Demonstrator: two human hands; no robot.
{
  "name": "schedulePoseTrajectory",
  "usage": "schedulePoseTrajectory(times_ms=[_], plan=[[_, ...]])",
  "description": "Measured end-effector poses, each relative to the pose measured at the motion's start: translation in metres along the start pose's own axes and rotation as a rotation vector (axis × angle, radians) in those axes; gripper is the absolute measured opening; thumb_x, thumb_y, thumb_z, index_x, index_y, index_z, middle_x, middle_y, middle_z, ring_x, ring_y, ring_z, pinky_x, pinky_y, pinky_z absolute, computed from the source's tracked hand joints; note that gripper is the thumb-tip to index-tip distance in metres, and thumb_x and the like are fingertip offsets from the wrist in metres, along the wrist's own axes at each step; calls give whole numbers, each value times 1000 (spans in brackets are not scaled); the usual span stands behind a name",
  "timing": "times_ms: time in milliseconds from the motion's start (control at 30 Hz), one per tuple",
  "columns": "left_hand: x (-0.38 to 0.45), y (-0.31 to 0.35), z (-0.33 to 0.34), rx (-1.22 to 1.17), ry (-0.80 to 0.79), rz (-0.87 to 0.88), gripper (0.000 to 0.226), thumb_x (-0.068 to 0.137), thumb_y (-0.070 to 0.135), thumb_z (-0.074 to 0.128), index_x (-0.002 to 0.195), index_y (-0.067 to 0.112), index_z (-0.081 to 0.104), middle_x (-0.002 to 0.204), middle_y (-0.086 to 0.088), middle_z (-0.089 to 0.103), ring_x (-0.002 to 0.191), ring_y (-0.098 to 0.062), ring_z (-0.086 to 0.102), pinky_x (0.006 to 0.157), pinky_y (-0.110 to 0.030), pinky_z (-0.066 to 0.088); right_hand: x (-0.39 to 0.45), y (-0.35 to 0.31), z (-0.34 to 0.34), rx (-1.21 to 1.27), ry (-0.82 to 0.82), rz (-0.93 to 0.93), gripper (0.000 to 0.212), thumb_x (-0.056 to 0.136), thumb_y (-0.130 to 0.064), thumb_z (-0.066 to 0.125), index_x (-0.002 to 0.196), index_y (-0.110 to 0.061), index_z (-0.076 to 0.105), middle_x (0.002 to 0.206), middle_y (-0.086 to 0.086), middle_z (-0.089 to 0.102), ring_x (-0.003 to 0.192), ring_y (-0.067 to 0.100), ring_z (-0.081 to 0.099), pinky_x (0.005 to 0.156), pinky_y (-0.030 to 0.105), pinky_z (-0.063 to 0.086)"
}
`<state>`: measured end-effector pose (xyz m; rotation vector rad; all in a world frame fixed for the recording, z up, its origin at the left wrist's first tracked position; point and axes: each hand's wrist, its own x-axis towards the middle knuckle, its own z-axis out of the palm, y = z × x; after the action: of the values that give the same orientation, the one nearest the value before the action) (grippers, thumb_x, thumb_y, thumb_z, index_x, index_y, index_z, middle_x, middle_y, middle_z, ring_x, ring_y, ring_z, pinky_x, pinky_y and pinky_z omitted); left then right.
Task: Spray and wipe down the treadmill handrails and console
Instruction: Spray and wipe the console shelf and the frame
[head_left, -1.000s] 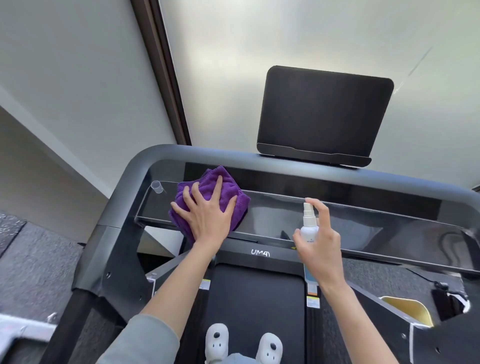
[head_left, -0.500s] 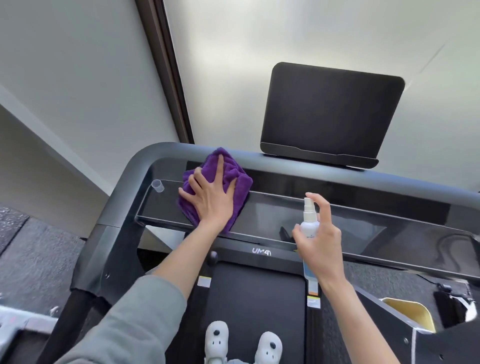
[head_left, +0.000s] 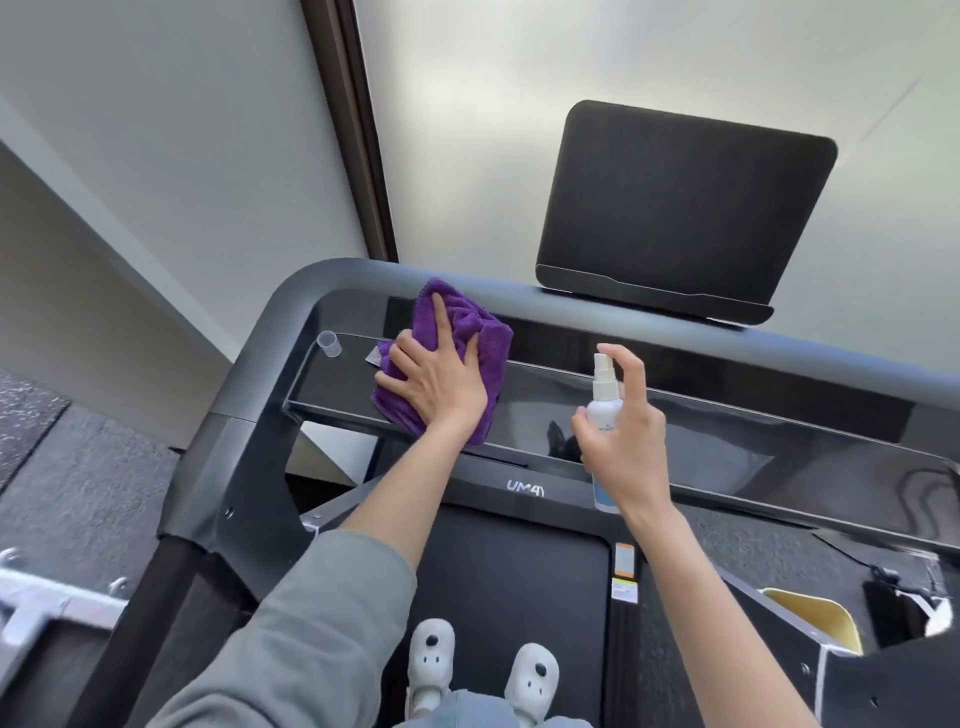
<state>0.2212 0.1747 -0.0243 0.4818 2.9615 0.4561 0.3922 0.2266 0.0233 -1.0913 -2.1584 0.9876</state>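
Since the earlier frames the purple cloth (head_left: 447, 358) has been travelling up the glossy black console (head_left: 727, 436), from the near ledge toward the grey front handrail (head_left: 332, 275), and its far corner is now lying against that rail left of frame centre. At the left end of the console a small clear cap (head_left: 329, 344) is standing well apart from the cloth, in the same spot as before. The left hand (head_left: 441, 387) is pressing flat on the cloth with fingers straight and spread wide, the index finger reaching toward the rail, the forearm running down to a grey sleeve (head_left: 306, 639) at lower left. Right of centre, the right hand (head_left: 631, 441) is staying where it was, holding the white spray bottle (head_left: 604, 400) upright over the console's near edge, fingers curled round its body and the index finger arching above the nozzle; whether it is touching the nozzle cannot be told. Above, the dark tablet stand (head_left: 675, 208) is sitting on the rail.
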Motion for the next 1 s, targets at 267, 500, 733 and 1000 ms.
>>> schedulePoseTrajectory(times_ms=[267, 500, 733, 1000], plan=[[-34, -5, 15, 65, 57, 234, 70, 90, 71, 21, 151, 39, 25, 129, -20, 45, 114, -37, 43, 99, -59, 28, -7, -4, 1, -15, 77, 10, 67, 80, 2, 60, 131, -37, 42, 55, -6, 46, 47, 15, 43, 54, 30, 46], [-11, -1, 3, 33, -31, 269, 70, 93, 68, 26, 153, 42, 3, 149, -18, 22, 132, -38, 26, 107, -62, 18, -12, 3, -3, -2, 135, 46, 66, 80, 2, 60, 130, -36, 42, 53, 0, 46, 50, 28, 47, 59, 43, 52], [-49, 31, 21, 129, 22, 202, 81, 87, 77, 15, 155, 33, 6, 147, -23, 28, 128, -43, 31, 104, -64, 19, -15, 20, -29, 34, 117, 4, 65, 81, 2, 60, 131, -35, 42, 54, -2, 46, 49, 25, 46, 62, 40, 50], [-105, 68, 35, 93, -27, 247, 82, 89, 71, 19, 153, 20, 26, 146, -21, 36, 130, -41, 34, 104, -66, 19, -7, 54, -78, 40, 49, -31, 65, 82, 2, 61, 132, -34, 41, 54, -1, 49, 47, 21, 48, 56, 40, 52]])
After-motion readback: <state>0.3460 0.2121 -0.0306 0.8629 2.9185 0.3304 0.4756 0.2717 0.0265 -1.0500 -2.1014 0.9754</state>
